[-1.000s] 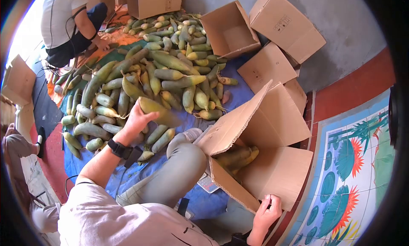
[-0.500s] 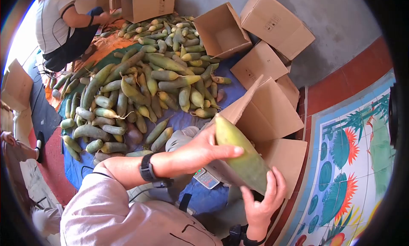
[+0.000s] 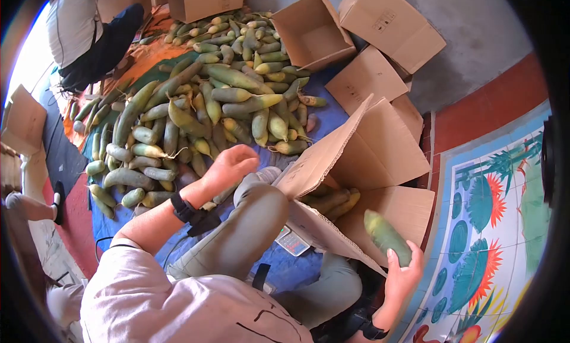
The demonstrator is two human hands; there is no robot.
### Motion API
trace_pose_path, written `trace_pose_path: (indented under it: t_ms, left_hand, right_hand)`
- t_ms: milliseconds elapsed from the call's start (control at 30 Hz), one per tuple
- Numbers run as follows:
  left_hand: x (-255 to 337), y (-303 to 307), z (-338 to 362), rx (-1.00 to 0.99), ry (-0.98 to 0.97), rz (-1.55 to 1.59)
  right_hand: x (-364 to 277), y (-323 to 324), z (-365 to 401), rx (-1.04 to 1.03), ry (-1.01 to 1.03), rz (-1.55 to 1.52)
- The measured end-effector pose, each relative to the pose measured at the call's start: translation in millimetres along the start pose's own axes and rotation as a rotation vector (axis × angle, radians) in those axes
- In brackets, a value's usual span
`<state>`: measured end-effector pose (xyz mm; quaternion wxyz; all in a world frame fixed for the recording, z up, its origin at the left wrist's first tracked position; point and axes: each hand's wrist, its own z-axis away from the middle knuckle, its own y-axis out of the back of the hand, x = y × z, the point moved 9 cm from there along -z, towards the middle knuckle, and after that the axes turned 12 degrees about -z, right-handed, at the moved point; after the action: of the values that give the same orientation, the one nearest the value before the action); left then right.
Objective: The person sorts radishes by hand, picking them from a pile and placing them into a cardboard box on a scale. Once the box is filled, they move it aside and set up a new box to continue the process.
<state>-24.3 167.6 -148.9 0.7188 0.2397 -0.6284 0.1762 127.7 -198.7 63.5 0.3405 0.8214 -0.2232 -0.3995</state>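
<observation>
My right hand point(image 3: 405, 267) grips one end of a green radish point(image 3: 383, 233), which is tilted over the near right flap of an open cardboard box point(image 3: 380, 144). Several green radishes point(image 3: 341, 203) lie inside that box. Out to the left, my left hand point(image 3: 233, 168) is held above the near edge of a big heap of green radishes point(image 3: 196, 114), its fingers loosely bent and nothing visible in them. A scale with a lit display point(image 3: 292, 242) sits partly under the box's near side.
Beyond the box stand more cardboard boxes point(image 3: 392, 25), one open towards me point(image 3: 312, 31). Blue sheeting point(image 3: 323, 114) lies under the heap. A person point(image 3: 89, 34) crouches at the far left. A painted tile wall point(image 3: 475, 224) rises on the right.
My left hand has let go of the radish and swung left to the heap. My right hand has shifted right, holding a radish alone. The radishes inside the box now show.
</observation>
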Motion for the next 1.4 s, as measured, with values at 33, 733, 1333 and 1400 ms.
trace_pose_path:
  t_ms: [33, 733, 1333, 1400]
  left_hand:
    - [-29.1, 11.1, -1.6, 0.04, 0.042, -0.05]
    - [-317.2, 7.5, 73.5, -0.45, 0.543, -1.288]
    - [-369.6, -15.5, 77.1, -0.468, 0.534, -1.329]
    - [-381.7, -8.9, 78.7, -0.43, 0.509, -1.316]
  right_hand:
    - [8.6, -6.6, -2.6, -0.052, -0.053, 0.002]
    - [26.3, -48.3, 15.6, -0.059, -0.112, -0.1]
    - [32.1, -50.0, 10.4, -0.101, -0.137, -0.043]
    - [32.1, -49.1, 11.0, -0.077, -0.123, -0.071]
